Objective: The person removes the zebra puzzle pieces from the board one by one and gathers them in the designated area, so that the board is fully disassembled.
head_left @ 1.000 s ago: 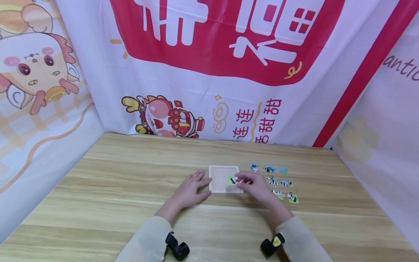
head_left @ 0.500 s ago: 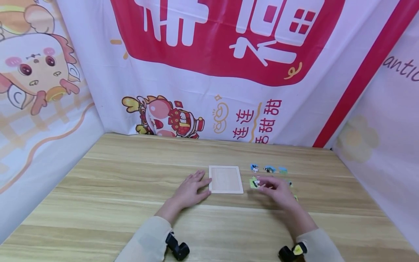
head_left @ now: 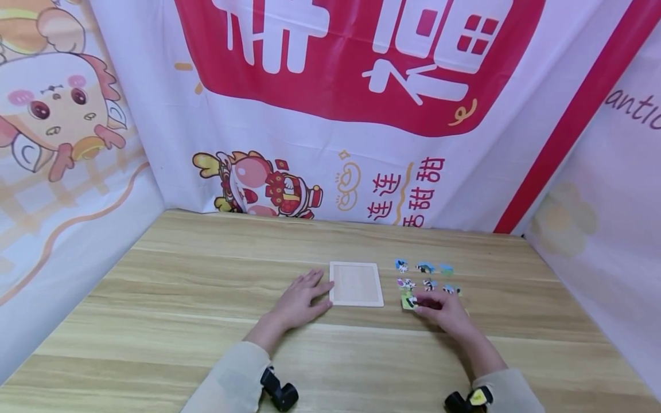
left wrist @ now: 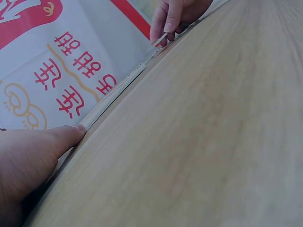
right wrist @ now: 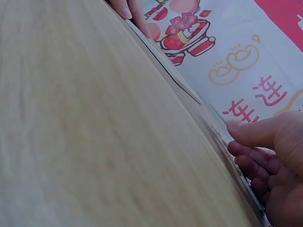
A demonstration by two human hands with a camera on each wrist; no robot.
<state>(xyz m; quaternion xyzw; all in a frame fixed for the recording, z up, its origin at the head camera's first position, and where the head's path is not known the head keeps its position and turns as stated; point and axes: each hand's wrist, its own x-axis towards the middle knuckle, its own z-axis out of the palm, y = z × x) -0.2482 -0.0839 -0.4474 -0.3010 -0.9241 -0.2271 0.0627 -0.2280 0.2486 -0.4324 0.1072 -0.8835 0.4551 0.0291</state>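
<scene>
A shallow light-wood puzzle frame [head_left: 356, 284] lies flat on the table, its recess bare. At its left edge rests my left hand [head_left: 302, 299], fingers spread, thumb and fingertip at the rim. To the right of the frame my right hand [head_left: 445, 310] pinches a green puzzle piece [head_left: 407, 302] with a black-and-white animal on it, low over the table. In the right wrist view, the thumb and curled fingers of my right hand [right wrist: 270, 156] come together close to the tabletop. Part of the bottom row of pieces is hidden under this hand.
Loose puzzle pieces with blue and green backgrounds lie in rows, among them a blue piece [head_left: 401, 265], a dark-figured piece [head_left: 426, 268] and a zebra-striped piece [head_left: 429, 284]. The wooden table [head_left: 206, 275] ends at a printed cloth backdrop [head_left: 310, 132].
My right hand has carried the green piece out of the frame, rightward and then toward me, to just below the middle row. My left hand has stayed at the frame's edge.
</scene>
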